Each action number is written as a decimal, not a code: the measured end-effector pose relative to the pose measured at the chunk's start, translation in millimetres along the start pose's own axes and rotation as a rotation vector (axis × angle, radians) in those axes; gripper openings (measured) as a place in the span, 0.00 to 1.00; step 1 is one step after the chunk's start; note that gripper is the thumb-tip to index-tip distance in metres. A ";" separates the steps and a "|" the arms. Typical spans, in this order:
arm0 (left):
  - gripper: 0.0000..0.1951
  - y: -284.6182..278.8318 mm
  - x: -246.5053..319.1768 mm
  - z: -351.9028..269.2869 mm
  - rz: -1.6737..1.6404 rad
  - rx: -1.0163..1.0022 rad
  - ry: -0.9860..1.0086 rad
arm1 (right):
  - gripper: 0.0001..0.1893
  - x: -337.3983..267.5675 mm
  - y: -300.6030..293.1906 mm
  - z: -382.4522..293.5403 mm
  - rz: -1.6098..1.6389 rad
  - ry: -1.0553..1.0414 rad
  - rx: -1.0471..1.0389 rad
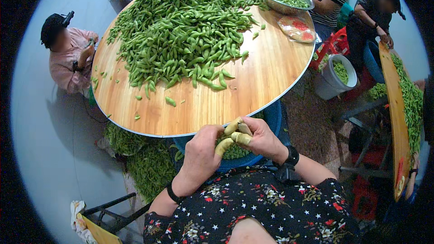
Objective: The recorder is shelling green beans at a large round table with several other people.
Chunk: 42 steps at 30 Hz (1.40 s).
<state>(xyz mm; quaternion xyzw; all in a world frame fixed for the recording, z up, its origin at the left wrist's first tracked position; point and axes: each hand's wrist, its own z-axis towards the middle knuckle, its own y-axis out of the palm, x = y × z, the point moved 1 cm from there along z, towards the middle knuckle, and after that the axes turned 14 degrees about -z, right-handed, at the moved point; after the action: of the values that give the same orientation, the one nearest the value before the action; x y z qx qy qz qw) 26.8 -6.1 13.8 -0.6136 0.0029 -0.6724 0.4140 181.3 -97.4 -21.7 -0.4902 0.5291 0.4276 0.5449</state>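
My left hand (203,147) and my right hand (262,139) meet at their fingertips over a blue tub (276,118), just off the near edge of the round wooden table (268,74). Yellowish finger covers (223,147) sit on the thumbs and on fingers of both hands. Whether a pod is pinched between the fingertips is hidden. Below them, shelled green beans (237,152) lie in the tub. A large heap of green soybean pods (183,30) covers the far part of the tabletop. One loose pod (170,101) rests nearer to me.
A steel bowl of beans (286,0) and a plastic-wrapped packet (296,28) stand at the right rim. Beyond are a white bucket (335,76) and another pod-covered table (395,108). Green husks (149,169) pile on the floor. Several people sit around, one in pink (69,57).
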 end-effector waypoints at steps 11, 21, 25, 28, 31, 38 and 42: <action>0.06 4.3 -5.7 -4.3 0.133 0.014 0.112 | 0.07 -10.9 8.3 -3.7 -0.397 -0.142 0.255; 0.06 -28.0 -12.2 -27.6 -0.005 -0.200 0.008 | 0.06 2.1 -5.6 4.8 0.212 0.298 -0.366; 0.08 -83.3 -16.4 -46.6 0.589 -0.410 -0.354 | 0.10 28.3 -1.6 -0.2 -0.416 -0.025 -0.291; 0.08 -96.3 -27.5 -16.7 0.659 -0.060 -0.054 | 0.13 28.0 7.8 4.6 -0.562 -0.071 -0.300; 0.11 -99.8 -54.3 23.0 0.715 0.009 0.120 | 0.14 12.3 8.0 7.2 -0.465 0.094 -0.316; 0.12 -76.7 -55.2 41.8 0.059 0.151 0.031 | 0.18 3.4 -3.6 -0.3 -0.239 0.138 -0.262; 0.11 -37.8 -37.4 28.6 -0.562 0.227 -0.155 | 0.15 5.2 -5.8 8.0 -0.343 0.021 -0.206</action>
<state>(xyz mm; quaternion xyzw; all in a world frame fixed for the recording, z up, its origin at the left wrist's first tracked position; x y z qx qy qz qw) 26.0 54.1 9.5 -0.5895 -0.2737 -0.7078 0.2767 188.6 -90.6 -26.8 -0.6309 0.3969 0.3753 0.5510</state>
